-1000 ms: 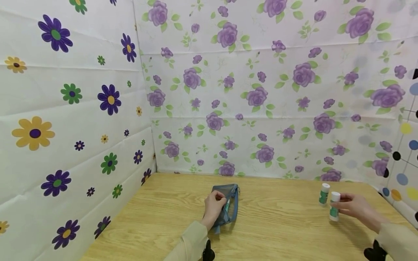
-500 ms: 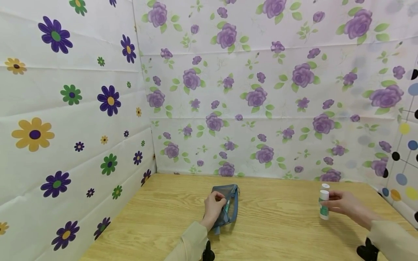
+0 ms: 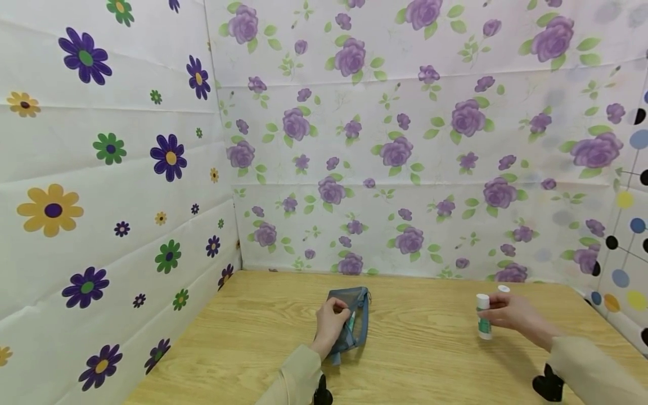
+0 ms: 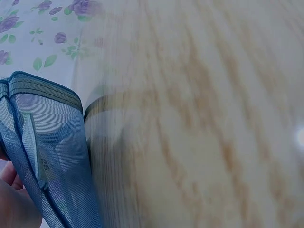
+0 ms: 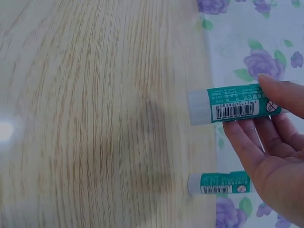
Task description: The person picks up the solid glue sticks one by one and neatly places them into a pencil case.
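The left hand (image 3: 331,326) pinches the pouch (image 4: 66,152) near the back edge of the desk (image 3: 415,332), likely steadying it. Toward the right edge, the right hand (image 3: 520,316) grips a glue stick (image 3: 484,324) upright, apparently keeping its base clear.

The yellowish, wood-grained bench (image 3: 420,349) runs back to a creased white rose-printed sheet (image 3: 405,115) in purple and green, while a daisy-printed sheet (image 3: 131,185) of purple, yellow and green hangs to my left and a dotted sheet (image 3: 631,267) edges in on my right.
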A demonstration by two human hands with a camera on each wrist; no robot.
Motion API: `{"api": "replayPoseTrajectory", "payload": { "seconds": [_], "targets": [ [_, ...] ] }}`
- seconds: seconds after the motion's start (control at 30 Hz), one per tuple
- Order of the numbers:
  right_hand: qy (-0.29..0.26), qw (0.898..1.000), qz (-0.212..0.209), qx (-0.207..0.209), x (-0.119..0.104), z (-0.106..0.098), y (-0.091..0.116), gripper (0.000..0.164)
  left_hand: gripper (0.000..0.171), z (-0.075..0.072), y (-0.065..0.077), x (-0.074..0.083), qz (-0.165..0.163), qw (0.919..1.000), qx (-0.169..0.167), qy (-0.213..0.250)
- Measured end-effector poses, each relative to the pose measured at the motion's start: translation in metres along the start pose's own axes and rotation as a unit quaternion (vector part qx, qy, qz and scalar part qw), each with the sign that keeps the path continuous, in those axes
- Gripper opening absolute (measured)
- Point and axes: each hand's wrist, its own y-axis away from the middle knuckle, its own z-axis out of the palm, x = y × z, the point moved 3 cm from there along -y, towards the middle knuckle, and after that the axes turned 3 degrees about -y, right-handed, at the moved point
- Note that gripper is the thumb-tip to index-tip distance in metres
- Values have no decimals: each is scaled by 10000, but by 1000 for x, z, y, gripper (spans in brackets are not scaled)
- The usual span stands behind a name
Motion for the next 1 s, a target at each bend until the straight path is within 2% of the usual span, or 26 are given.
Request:
{"api": "replayPoseTrajectory", "payload": {
  "seconds": [0.27, 0.53, 0.73, 1.0],
  "targets": [
    [272, 9994, -70, -184, -2, 11, -3, 57, 4, 0, 0, 1, 26, 10000, -14, -10],
    [136, 9998, 31, -159, -9, 21, -9, 55, 4, -1, 0, 0, 11, 10000, -10, -6],
    [60, 9999, 105, -118, -13, 28, -16, 60, 4, -1, 0, 1, 24, 10000, -2, -19],
    [-116, 9998, 34, -176, -19, 36, -21, 58, 5, -2, 0, 3, 2, 10000, 30, -35]
  ]
}}
